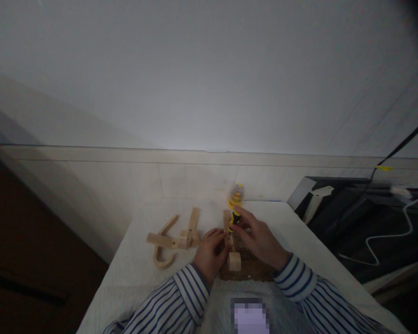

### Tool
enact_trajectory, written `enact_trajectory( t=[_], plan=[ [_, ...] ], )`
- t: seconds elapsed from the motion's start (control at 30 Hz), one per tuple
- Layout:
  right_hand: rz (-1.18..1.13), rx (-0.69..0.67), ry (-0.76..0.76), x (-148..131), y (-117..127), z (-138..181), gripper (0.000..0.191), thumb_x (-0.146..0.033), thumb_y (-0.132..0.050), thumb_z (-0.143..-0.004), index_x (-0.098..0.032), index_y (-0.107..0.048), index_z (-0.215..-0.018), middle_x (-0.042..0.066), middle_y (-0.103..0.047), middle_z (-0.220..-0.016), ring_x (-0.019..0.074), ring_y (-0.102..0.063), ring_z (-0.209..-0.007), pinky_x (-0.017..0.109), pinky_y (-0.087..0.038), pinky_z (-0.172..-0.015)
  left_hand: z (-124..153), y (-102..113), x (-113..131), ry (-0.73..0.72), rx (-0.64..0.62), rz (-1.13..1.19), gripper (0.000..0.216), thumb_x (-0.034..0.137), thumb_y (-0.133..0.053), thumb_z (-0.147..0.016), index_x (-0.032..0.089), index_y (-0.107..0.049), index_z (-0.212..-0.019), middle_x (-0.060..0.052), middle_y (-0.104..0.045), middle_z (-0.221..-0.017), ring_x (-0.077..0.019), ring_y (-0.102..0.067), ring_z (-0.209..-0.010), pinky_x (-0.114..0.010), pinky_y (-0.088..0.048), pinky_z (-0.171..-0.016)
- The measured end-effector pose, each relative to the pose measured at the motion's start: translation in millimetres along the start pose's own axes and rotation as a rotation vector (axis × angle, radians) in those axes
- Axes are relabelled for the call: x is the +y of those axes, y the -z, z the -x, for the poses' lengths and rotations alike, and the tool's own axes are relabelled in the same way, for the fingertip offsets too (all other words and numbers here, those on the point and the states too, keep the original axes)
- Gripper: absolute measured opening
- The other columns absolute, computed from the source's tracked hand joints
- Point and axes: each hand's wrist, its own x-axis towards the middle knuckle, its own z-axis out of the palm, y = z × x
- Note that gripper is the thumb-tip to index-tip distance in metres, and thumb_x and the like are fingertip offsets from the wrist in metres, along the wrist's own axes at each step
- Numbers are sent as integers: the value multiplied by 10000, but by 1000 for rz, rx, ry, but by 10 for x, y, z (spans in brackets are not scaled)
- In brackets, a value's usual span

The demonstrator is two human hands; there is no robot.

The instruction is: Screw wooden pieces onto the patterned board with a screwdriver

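My right hand (261, 239) grips a yellow-and-black screwdriver (234, 217) between thumb and fingers, its tip angled down. The tip meets a light wooden piece (226, 218) that lies over a brown patterned board (247, 272). My left hand (212, 253) is closed at the left edge of that wooden piece, fingertips close to the screwdriver tip; any screw there is too small to make out. A square wooden block (234, 262) shows at the near end of the piece. Just beyond the screwdriver stands a clear container with yellow parts (236, 195).
Left of my hands lie joined wooden parts (160, 240) with a curved hook-shaped piece (164, 264). A white cloth (125, 278) covers the table, which meets the wall at the back. Dark items and a white cable (386, 236) sit to the right. A blurred-out phone-like rectangle (251, 317) is nearest me.
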Motion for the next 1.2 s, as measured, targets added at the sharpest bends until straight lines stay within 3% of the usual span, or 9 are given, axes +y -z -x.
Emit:
enact_trajectory(
  t=[0.3,0.77,0.9,1.0,1.2],
  plan=[
    [-21,5,19,6,-57,-13,412,-306,-514,-852,-238,-426,-1248,41,-648,-870,174,-621,-746,359,-514,-704,3,-9,-13,-4,5,13,363,110,-575,-731,132,-620,-1091,-117,-610,-1146,-244,-484,-1133,-417,-398,-984],
    [-34,2,28,11,-42,-44,422,-307,-508,-858,-238,-406,-1262,22,-633,-792,167,-608,-697,321,-522,-637,4,25,17,-2,32,34,328,150,-576,-753,135,-621,-1078,-123,-610,-1142,-238,-499,-1126,-430,-389,-986],
    [-35,-2,44,1,-39,-45,422,-304,-511,-857,-241,-408,-1262,24,-641,-811,168,-615,-718,317,-524,-649,-8,73,101,47,74,57,324,185,-550,-792,150,-595,-1111,-118,-582,-1188,-222,-512,-1120,-425,-394,-980],
    [-32,-4,63,0,-31,-55,417,-296,-513,-855,-241,-415,-1257,28,-643,-834,168,-617,-727,321,-522,-660,-73,157,228,174,106,106,355,215,-559,-794,132,-571,-1139,-119,-600,-1165,-217,-533,-1096,-407,-405,-968],
    [-17,-11,102,-1,4,-88,413,-282,-503,-859,-243,-410,-1260,29,-639,-857,162,-614,-729,321,-517,-659,-302,317,481,221,30,25,401,247,-617,-755,169,-577,-1146,-94,-633,-1114,-223,-573,-1014,-370,-453,-878]
  ],
)
